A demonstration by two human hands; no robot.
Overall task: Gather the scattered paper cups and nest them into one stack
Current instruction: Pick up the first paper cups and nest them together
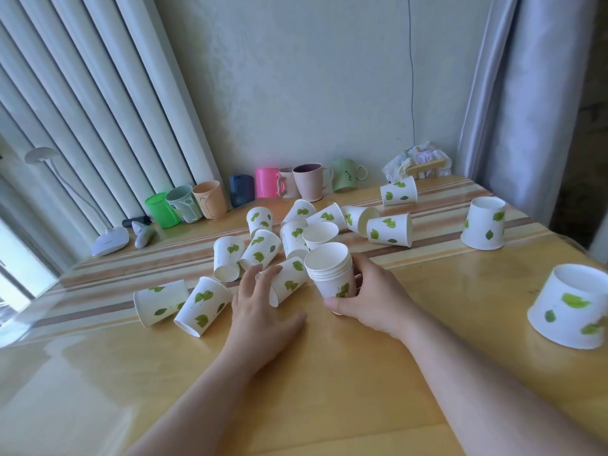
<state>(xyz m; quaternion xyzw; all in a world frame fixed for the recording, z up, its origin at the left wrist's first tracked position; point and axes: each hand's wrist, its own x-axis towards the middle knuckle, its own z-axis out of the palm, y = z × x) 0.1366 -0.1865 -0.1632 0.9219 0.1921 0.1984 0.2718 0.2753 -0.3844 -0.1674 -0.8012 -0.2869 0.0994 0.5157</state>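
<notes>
The right hand is wrapped around a short stack of nested paper cups, which stands upright near the middle of the table. The thumb is at the near side and the fingers at the far side, low on the cup wall. The left hand lies over a cup on its side, just left of the stack. Its fingers are spread on the cup and not fully closed, so it seems to be taking hold but has not yet lifted it.

Many other loose cups lie behind, most of them on their sides in a heap, and two lie at the near left. Three more are well apart on the right: an upside-down cup at the far right, another one at the near right edge, and one on its side near the wall. A row of plastic mugs stands along the wall and is not part of the task.

The cups are probably very light and thin, so they may roll or slide on the glossy table when touched. The wall will dent if it is pressed hard. It is better to hold a cup softly around the middle of its wall, turn the mouth upward, and drop it straight into the stack. The stack should be held low, as it is now, so the rim stays free.
</notes>
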